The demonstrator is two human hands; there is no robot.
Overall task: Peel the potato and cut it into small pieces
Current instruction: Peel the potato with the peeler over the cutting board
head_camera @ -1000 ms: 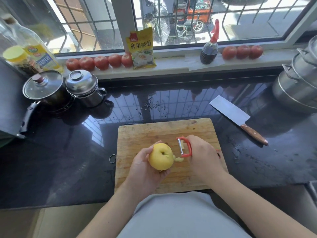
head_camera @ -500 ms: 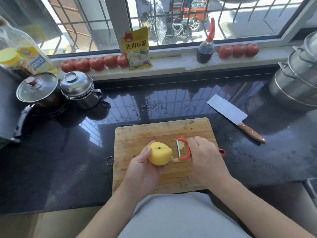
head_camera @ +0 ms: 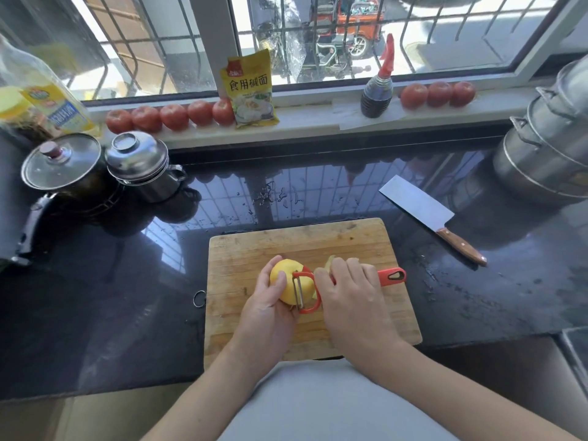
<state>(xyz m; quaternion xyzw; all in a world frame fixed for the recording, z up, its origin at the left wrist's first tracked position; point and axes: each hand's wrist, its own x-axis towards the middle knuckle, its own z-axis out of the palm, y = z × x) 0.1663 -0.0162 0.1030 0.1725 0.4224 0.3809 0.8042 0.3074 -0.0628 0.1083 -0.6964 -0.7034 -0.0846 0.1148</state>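
A yellow, mostly peeled potato [head_camera: 288, 281] is held over the wooden cutting board [head_camera: 254, 249]. My left hand [head_camera: 265, 308] grips it from the left and below, thumb on top. My right hand [head_camera: 348, 297] grips the red peeler [head_camera: 389, 276], whose blade head [head_camera: 300, 292] lies against the potato's right side. A curl of peel [head_camera: 329, 261] shows just behind my right fingers. The cleaver [head_camera: 426, 211] with a wooden handle lies on the counter to the right of the board.
On the black counter [head_camera: 111, 297], a lidded pan [head_camera: 60, 167] and a steel pot [head_camera: 140, 163] stand at the back left, a large steel steamer [head_camera: 547, 148] at the back right. Tomatoes [head_camera: 173, 116], a yellow packet [head_camera: 251, 90] and a sauce bottle [head_camera: 378, 90] line the sill.
My right hand has swung the peeler from beside the potato onto its right face, the handle now pointing right. My left hand has turned the potato slightly and still holds it.
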